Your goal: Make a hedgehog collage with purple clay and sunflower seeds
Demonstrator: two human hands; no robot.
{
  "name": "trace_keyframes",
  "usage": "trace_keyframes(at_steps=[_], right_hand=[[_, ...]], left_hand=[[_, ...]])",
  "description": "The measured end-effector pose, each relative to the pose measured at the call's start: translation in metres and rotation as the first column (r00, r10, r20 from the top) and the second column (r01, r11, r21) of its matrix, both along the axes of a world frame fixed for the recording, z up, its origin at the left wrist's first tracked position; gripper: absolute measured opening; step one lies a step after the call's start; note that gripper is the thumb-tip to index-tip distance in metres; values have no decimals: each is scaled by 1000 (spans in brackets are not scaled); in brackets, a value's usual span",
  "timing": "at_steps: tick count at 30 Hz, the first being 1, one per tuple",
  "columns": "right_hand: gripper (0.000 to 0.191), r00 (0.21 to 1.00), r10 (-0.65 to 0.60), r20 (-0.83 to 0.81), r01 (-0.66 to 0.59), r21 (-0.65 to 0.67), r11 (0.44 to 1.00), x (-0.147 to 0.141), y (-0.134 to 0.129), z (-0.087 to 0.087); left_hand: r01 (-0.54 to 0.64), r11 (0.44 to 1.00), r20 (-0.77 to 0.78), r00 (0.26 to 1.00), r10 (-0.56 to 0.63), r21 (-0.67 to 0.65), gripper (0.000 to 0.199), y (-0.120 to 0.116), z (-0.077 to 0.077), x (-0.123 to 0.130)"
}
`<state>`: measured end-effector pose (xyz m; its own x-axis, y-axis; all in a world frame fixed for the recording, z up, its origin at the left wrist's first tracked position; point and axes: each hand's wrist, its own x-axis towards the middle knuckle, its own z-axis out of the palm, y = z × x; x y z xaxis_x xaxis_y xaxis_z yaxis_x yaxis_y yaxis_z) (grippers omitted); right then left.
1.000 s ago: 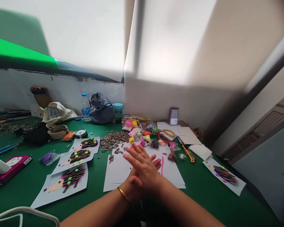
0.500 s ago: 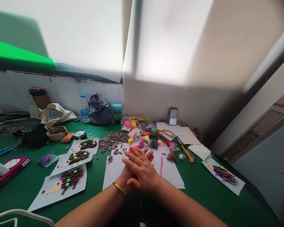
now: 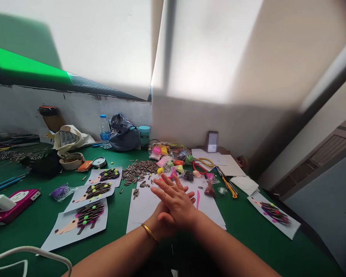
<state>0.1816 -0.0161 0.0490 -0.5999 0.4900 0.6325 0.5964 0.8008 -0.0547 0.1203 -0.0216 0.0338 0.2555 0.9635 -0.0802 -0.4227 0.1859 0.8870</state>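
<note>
My right hand (image 3: 177,202) lies across my left hand (image 3: 161,219), palm against palm, above white paper (image 3: 144,204). The fingers of my right hand are spread. My left hand is mostly covered, with a few straight fingertips showing at the right and a gold bangle at its wrist. Anything between the palms is hidden. A pink plastic knife (image 3: 198,199) rests on the paper to the right. Beyond the hands are a pile of striped seeds (image 3: 140,170) and bags of coloured clay (image 3: 164,159).
Hedgehog pictures (image 3: 88,217) lie at the left, another (image 3: 273,213) at the right. Red-handled scissors (image 3: 199,168), pens (image 3: 226,181), a tape roll (image 3: 99,162), a bottle (image 3: 105,132) and a phone (image 3: 212,141) are around. A pink power strip (image 3: 20,206) and white cable (image 3: 46,253) are at the left.
My right hand has shifted slightly over my left, its fingers more spread and higher. The whole view has moved a little to the right.
</note>
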Motion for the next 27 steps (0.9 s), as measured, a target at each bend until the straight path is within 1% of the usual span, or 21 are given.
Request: trace_keyframes(at_steps=[1, 3, 4, 5, 6, 8, 10, 12, 13, 15, 17, 18, 20, 22, 24, 25, 27], right_hand=[[80, 1000, -12, -15, 12, -4, 1000, 4, 3, 0], [76, 996, -78, -39, 77, -27, 997, 13, 10, -1], [73, 991, -126, -55, 123, -45, 991, 18, 14, -3], [69, 981, -175, -79, 170, -67, 983, 23, 17, -6], [64, 970, -220, -102, 210, -100, 973, 28, 20, -10], [56, 947, -269, -174, 236, -189, 953, 37, 23, -18], [51, 921, -268, -282, 191, -272, 943, 44, 24, -27], [46, 895, -249, -370, 133, -311, 941, 48, 21, -35], [42, 893, -239, -382, 114, -322, 940, 49, 19, -38], [36, 912, -212, -350, 86, -342, 936, 50, 13, -43], [34, 929, -197, -314, 76, -360, 930, 48, 7, -44], [30, 929, -197, -312, 74, -365, 928, 47, 5, -44], [19, 919, -199, -341, 67, -362, 930, 44, 2, -44], [17, 898, -203, -390, 59, -350, 935, 44, 2, -44], [18, 880, -211, -426, 62, -338, 939, 45, 3, -45], [19, 873, -218, -436, 68, -334, 940, 46, 4, -46], [22, 865, -224, -448, 74, -327, 942, 47, 5, -48]], left_hand=[[83, 996, 43, 996, -82, -40, 48, 1, 3, -13], [240, 964, 126, 966, -225, -113, 47, 4, 8, -36], [358, 914, 260, 916, -305, -189, 46, 7, 9, -44], [434, 870, 383, 864, -327, -235, 43, 9, 9, -51], [481, 836, 467, 822, -326, -262, 40, 12, 8, -56], [502, 819, 559, 778, -287, -278, 39, 16, 5, -60], [483, 824, 571, 781, -254, -295, 41, 19, 2, -62], [457, 839, 560, 794, -236, -294, 44, 20, 0, -63], [442, 850, 552, 801, -231, -287, 45, 20, 0, -64], [415, 870, 517, 823, -234, -266, 46, 19, 0, -65], [394, 886, 458, 852, -252, -244, 47, 18, 1, -66], [384, 894, 425, 866, -262, -232, 48, 17, 1, -66], [359, 913, 356, 893, -275, -195, 49, 15, -1, -65], [292, 950, 250, 934, -257, -115, 46, 14, -4, -65], [189, 981, 43, 981, -190, 35, 42, 14, -8, -65], [150, 980, -102, 985, -138, 133, 40, 15, -10, -66], [126, 935, -347, 938, -3, 332, 34, 17, -12, -67]])
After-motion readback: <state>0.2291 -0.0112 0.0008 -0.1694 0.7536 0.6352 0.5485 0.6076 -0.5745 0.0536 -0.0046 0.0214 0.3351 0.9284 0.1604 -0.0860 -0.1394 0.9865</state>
